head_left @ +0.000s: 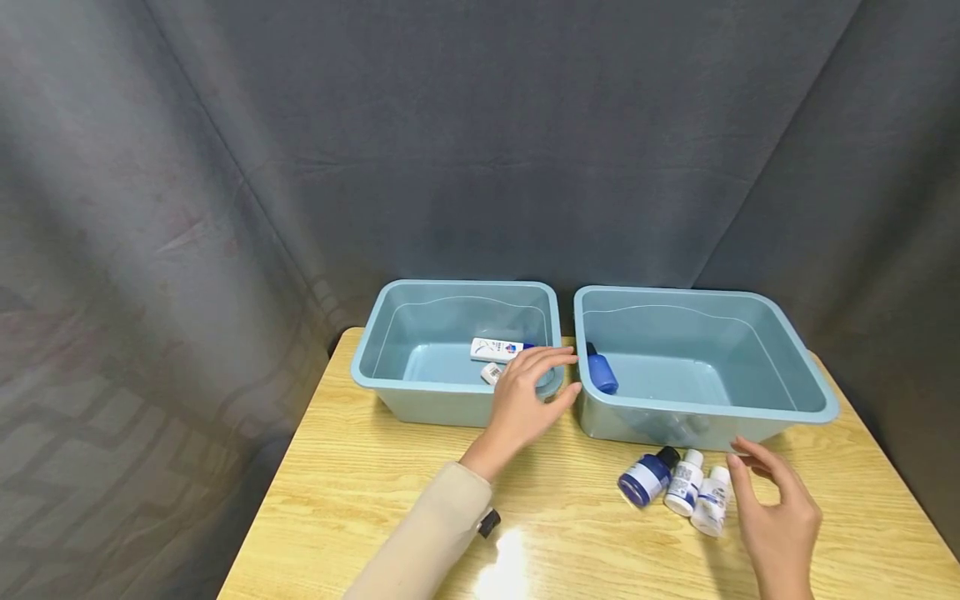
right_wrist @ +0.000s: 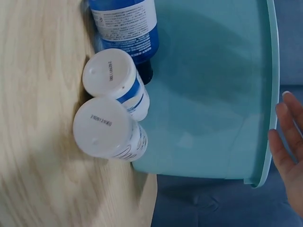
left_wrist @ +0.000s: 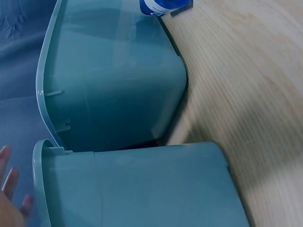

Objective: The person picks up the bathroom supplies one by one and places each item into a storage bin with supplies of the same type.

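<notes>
My left hand (head_left: 525,398) hovers over the front right corner of the left blue-green bin (head_left: 435,408), fingers stretched toward the neighbouring bin, holding nothing. Inside the left bin lie a white bottle (head_left: 495,349) with a blue end and a small white bottle (head_left: 491,373), partly hidden behind the hand. A blue bottle (head_left: 602,372) with a black cap leans in the left end of the right bin (head_left: 705,407). Beside three bottles on the table, my right hand (head_left: 780,512) has its fingers loosely bent with nothing in them. These are a dark blue bottle (head_left: 643,481), a white bottle (head_left: 684,483) and another white bottle (head_left: 710,502).
Both bins stand side by side on a wooden table (head_left: 345,492), a narrow gap between them. Grey cloth (head_left: 480,150) hangs behind and at the sides. A small black object (head_left: 489,523) shows at the left sleeve.
</notes>
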Demonstrator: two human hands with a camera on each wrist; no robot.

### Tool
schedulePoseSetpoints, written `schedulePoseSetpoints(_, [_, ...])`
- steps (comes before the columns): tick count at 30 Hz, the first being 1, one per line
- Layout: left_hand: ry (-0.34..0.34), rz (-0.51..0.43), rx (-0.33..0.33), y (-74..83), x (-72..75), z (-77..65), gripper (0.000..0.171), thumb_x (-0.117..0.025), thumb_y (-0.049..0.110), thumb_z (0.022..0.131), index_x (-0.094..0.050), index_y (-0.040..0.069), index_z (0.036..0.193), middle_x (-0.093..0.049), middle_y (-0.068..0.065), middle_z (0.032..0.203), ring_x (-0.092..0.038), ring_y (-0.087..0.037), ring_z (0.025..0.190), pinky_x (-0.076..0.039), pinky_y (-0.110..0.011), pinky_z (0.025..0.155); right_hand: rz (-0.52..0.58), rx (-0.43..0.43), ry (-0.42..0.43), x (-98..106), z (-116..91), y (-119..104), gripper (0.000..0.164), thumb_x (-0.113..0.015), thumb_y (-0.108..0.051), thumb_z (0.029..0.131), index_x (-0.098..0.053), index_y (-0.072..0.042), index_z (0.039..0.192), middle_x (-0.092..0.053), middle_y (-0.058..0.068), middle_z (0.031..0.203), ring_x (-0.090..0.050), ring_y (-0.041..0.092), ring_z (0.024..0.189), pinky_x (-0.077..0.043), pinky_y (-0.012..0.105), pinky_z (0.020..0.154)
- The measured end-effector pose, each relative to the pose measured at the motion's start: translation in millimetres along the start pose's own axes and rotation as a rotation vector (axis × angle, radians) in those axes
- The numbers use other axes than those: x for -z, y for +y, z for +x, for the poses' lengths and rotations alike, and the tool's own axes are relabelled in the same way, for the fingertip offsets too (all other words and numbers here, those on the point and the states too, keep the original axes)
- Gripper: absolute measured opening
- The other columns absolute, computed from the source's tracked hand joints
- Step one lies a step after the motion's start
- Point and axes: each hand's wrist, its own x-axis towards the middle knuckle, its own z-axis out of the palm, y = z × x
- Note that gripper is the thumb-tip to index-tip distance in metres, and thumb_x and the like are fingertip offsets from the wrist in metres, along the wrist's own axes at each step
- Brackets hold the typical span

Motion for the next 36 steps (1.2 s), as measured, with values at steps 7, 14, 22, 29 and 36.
schedulePoseSetpoints(7, [-0.119,0.118,0.026,-0.7,-2.4,14.2,0.04,-0.073,0.038,0.087,-0.069,0.023,0.125,-0.059,0.01,0.137,-0.047,-0.011,0.13,-0.036,-0.035,0.108,-0.044,-0.03,-0.042,-1.0,-6.2,2.0,0.027,-0.071,0.006,0.085,-0.071,0.004,0.112,-0.057,-0.038,0.106,-0.053,-0.017,0.09,-0.038,0.006,0.085])
schedulePoseSetpoints(14, [-0.256,0.203,0.029,0.0,-6.0,26.6,0.048,-0.069,0.049,0.089,-0.065,0.027,0.131,-0.055,0.01,0.141,-0.044,-0.012,0.133,-0.031,-0.034,0.112,-0.017,0.04,-0.07,-5.9,-9.8,4.1,0.032,-0.073,0.014,0.079,-0.071,0.004,0.11,-0.059,-0.032,0.106,-0.053,-0.017,0.091,-0.038,0.006,0.085])
schedulePoseSetpoints(22, [-0.328,0.239,0.071,-1.1,-15.0,33.4,0.054,-0.068,0.054,0.088,-0.062,0.027,0.135,-0.052,0.012,0.144,-0.042,-0.01,0.135,-0.029,-0.031,0.113,-0.018,0.057,-0.125,-10.6,-12.9,7.9,0.037,-0.076,0.014,0.075,-0.072,0.001,0.11,-0.061,-0.025,0.102,-0.053,-0.016,0.09,-0.037,0.005,0.085])
schedulePoseSetpoints(29, [-0.383,0.27,0.106,-3.5,-20.4,34.4,0.056,-0.066,0.057,0.088,-0.06,0.03,0.136,-0.052,0.012,0.144,-0.041,-0.009,0.136,-0.027,-0.033,0.114,-0.043,0.048,-0.198,-14.3,-13.5,11.8,0.036,-0.076,0.012,0.076,-0.072,-0.001,0.109,-0.06,-0.025,0.095,-0.052,-0.015,0.087,-0.037,0.006,0.083])
schedulePoseSetpoints(36, [-0.42,0.345,0.074,-3.3,-23.8,34.1,0.059,-0.064,0.062,0.087,-0.059,0.031,0.137,-0.049,0.012,0.147,-0.039,-0.011,0.139,-0.028,-0.035,0.114,-0.053,0.062,-0.243,-17.2,-13.5,16.4,0.037,-0.077,0.012,0.075,-0.072,-0.002,0.109,-0.064,-0.014,0.094,-0.05,-0.014,0.089,-0.036,0.005,0.084])
